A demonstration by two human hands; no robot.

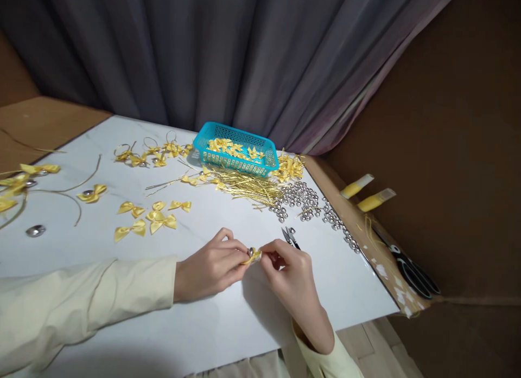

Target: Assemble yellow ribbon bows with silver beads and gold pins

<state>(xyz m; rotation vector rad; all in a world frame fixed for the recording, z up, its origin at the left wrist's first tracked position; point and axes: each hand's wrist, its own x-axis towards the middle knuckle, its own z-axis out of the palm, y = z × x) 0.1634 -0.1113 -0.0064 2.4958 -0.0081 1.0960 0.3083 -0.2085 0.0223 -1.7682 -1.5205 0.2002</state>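
Between my hands, above the white tabletop [195,334], is a yellow ribbon bow [253,256] with a small silver bell [251,251] on it. My left hand [217,261] pinches the bow and bell from the left. My right hand [287,264] has thumb and forefinger closed at the bow's right end; the exact grip there is too small to make out. Just beyond my right hand lie small thread snips [290,238], partly hidden by it. To the left, several loose yellow bows [163,222] rest flat on the table.
A turquoise basket [236,164] holding yellow bows stands at the back. Gold cords [252,187] and a pile of silver bells [301,196] lie before it. Black scissors [411,269] and two yellow tubes [376,200] are on the right ledge. Finished-looking bows with cords [152,153] lie back left.
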